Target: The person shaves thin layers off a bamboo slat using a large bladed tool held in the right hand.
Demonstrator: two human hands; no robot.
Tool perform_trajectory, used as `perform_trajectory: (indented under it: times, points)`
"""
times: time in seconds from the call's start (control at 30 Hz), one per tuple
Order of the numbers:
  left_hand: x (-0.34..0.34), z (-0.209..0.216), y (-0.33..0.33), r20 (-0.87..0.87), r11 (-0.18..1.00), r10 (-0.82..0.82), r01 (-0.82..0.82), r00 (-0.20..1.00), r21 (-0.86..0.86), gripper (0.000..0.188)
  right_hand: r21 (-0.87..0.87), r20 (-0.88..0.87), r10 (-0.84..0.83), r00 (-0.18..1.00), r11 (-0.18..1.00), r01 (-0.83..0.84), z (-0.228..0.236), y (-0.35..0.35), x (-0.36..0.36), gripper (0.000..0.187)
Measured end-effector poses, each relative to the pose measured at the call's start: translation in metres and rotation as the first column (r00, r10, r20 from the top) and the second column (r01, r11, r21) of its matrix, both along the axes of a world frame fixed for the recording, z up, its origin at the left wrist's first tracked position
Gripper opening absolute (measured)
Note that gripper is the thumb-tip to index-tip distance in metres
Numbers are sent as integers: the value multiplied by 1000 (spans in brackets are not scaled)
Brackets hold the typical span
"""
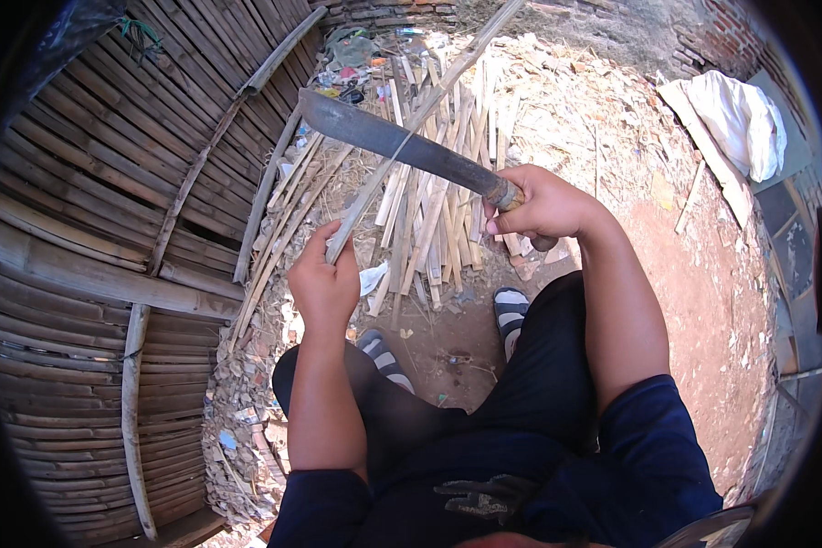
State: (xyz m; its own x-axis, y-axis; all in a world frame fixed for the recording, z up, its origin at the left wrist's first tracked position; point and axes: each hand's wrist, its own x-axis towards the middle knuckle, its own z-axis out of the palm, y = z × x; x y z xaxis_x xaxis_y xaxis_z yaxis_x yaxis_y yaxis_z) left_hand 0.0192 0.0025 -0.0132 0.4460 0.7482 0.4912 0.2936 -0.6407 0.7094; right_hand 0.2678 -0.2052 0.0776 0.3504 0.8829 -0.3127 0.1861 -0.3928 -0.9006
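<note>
My right hand (539, 203) grips the handle of a long dark machete (393, 142), whose blade reaches up and left. The blade's edge meets a long thin bamboo strip (429, 105) about midway along it. My left hand (324, 279) holds the lower end of that strip, which slants up to the right past the top of the view. I am seated, with dark trousers and two striped sandals (510, 309) on the dirt below my hands.
A pile of split bamboo slats (434, 205) lies on the ground beyond my hands. A woven bamboo wall (110, 228) fills the left side. A white cloth (740, 119) lies on a board at the upper right, near a brick wall (721, 32). Shavings litter the dirt.
</note>
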Motion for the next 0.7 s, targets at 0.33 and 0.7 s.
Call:
perform_trajectory:
  times: [0.33, 0.7]
  points:
    - [4, 0, -3, -7, 999, 21, -21, 1000, -41, 27, 50, -85, -96, 992, 994, 101, -11, -7, 11, 22]
    - [5, 10, -10, -52, 992, 26, -32, 998, -122, 27, -7, -171, 144, 975, 989, -147, -22, 8, 0, 20]
